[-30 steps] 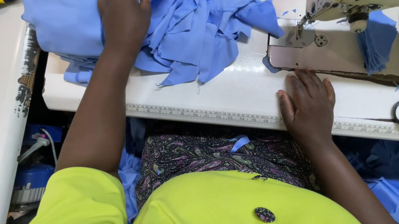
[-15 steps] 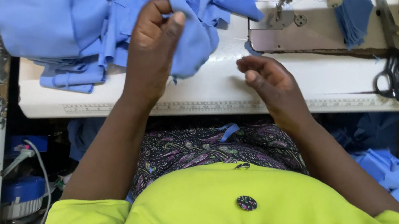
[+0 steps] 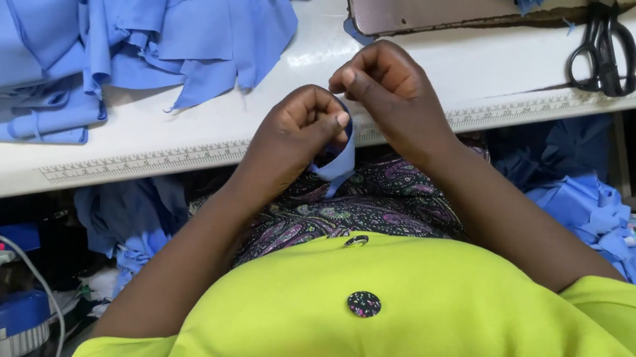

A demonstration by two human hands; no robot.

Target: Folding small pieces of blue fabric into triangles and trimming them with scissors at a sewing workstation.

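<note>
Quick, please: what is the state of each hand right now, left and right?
Left hand: closed, pinching a small blue fabric strip.
Right hand: fingers pinched together at the strip's top end; whether it grips it cannot be told.

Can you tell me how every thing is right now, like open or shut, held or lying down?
left hand: closed on the blue strip.
right hand: pinching the strip's top end.
blue strip: held, curved, hanging over the lap.
scissors: shut, lying on the white table.
blue fabric pile: heaped, crumpled, on the table.
</note>
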